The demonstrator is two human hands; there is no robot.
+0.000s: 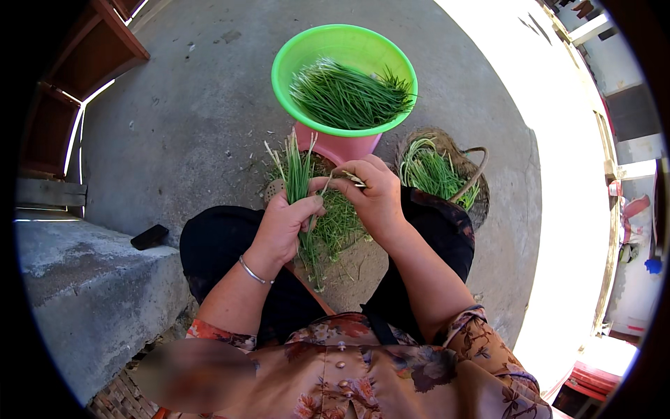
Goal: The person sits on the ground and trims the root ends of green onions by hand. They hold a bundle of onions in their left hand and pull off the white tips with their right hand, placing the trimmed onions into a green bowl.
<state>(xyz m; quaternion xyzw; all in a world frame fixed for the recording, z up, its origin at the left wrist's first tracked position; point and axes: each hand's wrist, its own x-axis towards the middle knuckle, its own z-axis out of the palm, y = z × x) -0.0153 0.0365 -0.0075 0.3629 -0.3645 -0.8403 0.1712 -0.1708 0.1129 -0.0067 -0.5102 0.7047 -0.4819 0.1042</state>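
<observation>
My left hand (285, 222) is closed around an upright bunch of thin green leafy stalks, likely Chinese chives (298, 175), with pale ends at the top. To its right, my right hand (372, 194) pinches a thin pale stalk between thumb and forefinger, and some dry pale bits stick out from its fingers. Beyond both hands, a bright green plastic basin (293, 107) holds a large pile of green stalks (350, 97). It rests on a pink plastic support (343, 144). Loose green trimmings (337, 222) lie on the ground below my hands.
A wicker basket (481, 201) with a curved handle, holding more greens, stands beside my right knee. At left, a black phone-like object (149, 237) lies on a concrete ledge (104, 262). Brown wooden furniture (94, 52) stands at the upper left.
</observation>
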